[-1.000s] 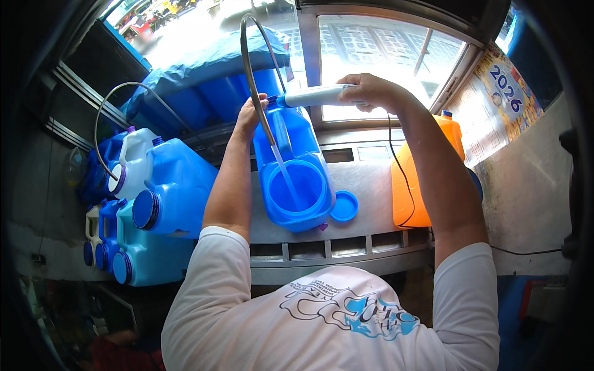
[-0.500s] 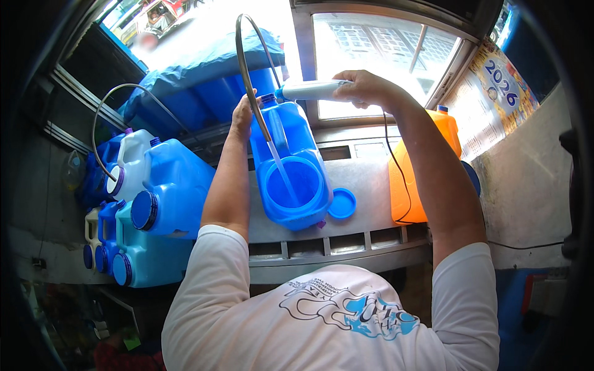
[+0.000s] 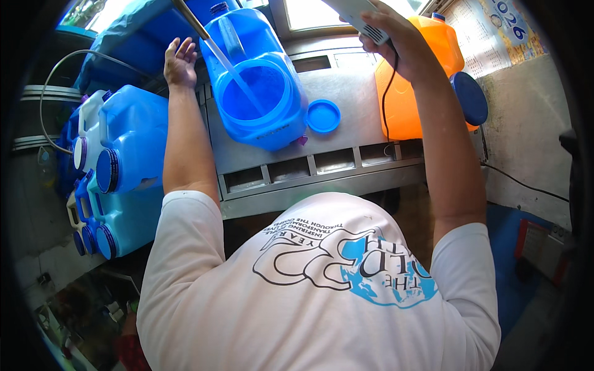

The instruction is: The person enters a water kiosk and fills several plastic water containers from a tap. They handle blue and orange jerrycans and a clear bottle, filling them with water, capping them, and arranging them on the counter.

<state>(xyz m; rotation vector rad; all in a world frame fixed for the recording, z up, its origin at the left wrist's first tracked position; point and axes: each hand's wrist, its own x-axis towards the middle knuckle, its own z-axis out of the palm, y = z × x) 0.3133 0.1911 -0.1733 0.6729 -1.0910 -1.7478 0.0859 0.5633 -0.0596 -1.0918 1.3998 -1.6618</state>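
A blue slim water jug (image 3: 263,37) rests on the metal counter in front of me, its wide round mouth facing up toward me and a dark cap on its small spout. A metal filling pipe (image 3: 190,18) reaches over it, and a pale stream or tube runs from the pipe into the mouth. Just left of the jug, my left hand (image 3: 180,63) is raised, empty, with fingers apart. My right hand (image 3: 396,37) grips a white corded heat gun (image 3: 359,15) at the upper right, away from the jug. Its nozzle end is cut off by the picture's edge.
A round blue lid (image 3: 323,116) lies on the counter (image 3: 260,164) beside the jug. An orange jug (image 3: 402,93) with a dark blue lid stands at the right. Several blue and white jugs (image 3: 139,136) are stacked at the left, a thin hose (image 3: 46,99) reaching them. A cord hangs below the heat gun.
My right hand has drawn the heat gun away from the jug's small cap, up and to the right. My left hand has let go near the cap and moved left. The view has tilted downward.
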